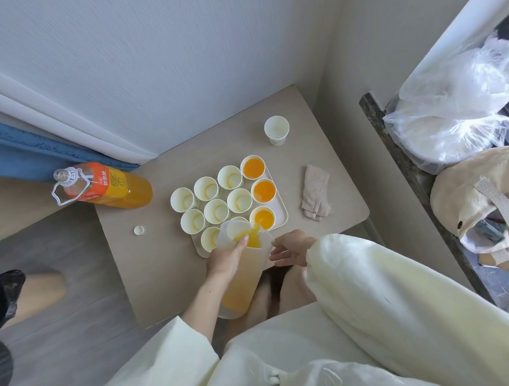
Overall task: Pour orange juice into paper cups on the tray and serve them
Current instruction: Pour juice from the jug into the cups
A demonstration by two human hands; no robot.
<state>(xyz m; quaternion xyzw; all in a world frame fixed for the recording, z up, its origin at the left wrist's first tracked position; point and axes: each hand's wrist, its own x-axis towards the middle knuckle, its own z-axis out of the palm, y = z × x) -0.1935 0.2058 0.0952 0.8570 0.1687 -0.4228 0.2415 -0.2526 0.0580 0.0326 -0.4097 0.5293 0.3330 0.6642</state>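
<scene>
Now left hand (227, 256) clamped on tilted pitcher (241, 263), spout over tray (281, 218) cups just beyond; right hand (290, 247) beside, fingers loosely apart.

A folded beige cloth (315, 193) lies on the table (166, 276); clear plastic bags (456, 109) and a canvas tote (502, 200) sit to the right.

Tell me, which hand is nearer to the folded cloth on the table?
Right. The right hand is just below the cloth, on its near side; the left hand grips the pitcher farther left.
</scene>
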